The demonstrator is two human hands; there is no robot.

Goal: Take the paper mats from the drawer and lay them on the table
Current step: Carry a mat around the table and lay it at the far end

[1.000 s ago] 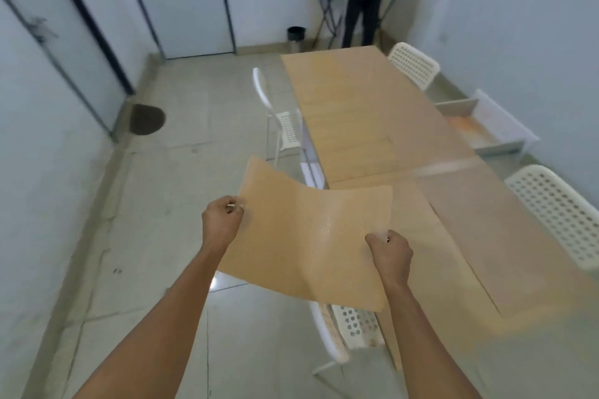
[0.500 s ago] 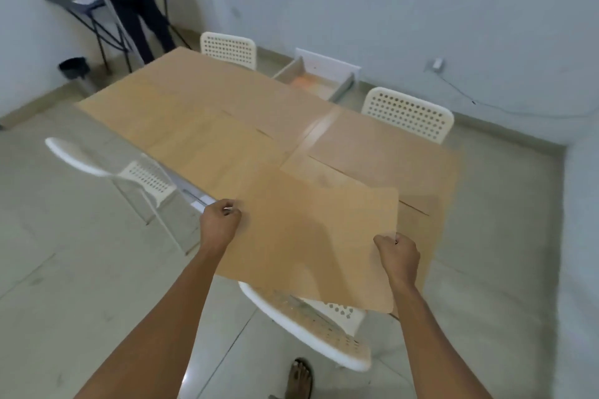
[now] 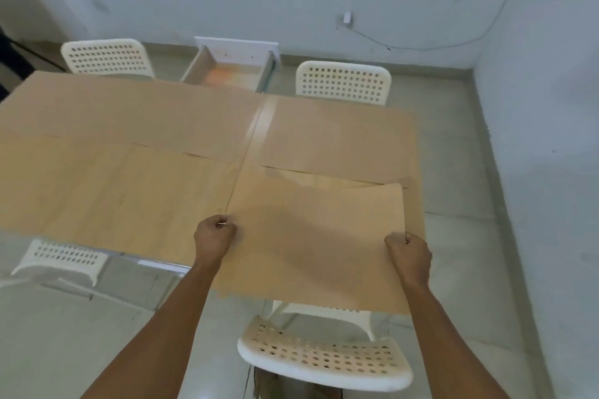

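A person's left hand (image 3: 214, 232) is closed in a fist-like pinch on the left edge of a tan rectangular paper mat (image 3: 316, 246), and the right hand (image 3: 409, 253) is closed the same way on the mat's right edge. The mat is held between the two hands over the near right corner of the long table (image 3: 259, 126); its far edge bows upward and its near edge hangs past the table's near side, above the white perforated plastic chair (image 3: 324, 358) that stands closest to the camera.

The table top is almost wholly covered by other tan paper mats (image 3: 136, 133) lying flat, their edges overlapping one another; a pale strip of bare table shows down the middle between the left and right sheets. One of these sheets lies on the far right part of the table, just beyond the held mat.

Beyond the table's far side, on the floor by the wall, stands a white open drawer (image 3: 233, 70). Its bottom shows an orange-tan surface; whether that is more mats or the drawer's own base cannot be told.

Two more white perforated chairs (image 3: 343, 82) stand at the table's far side, one on each side of the drawer, and another white chair (image 3: 60, 257) is at the table's near side to the left. A thin dark cable (image 3: 453, 45) runs along the wall behind the table.
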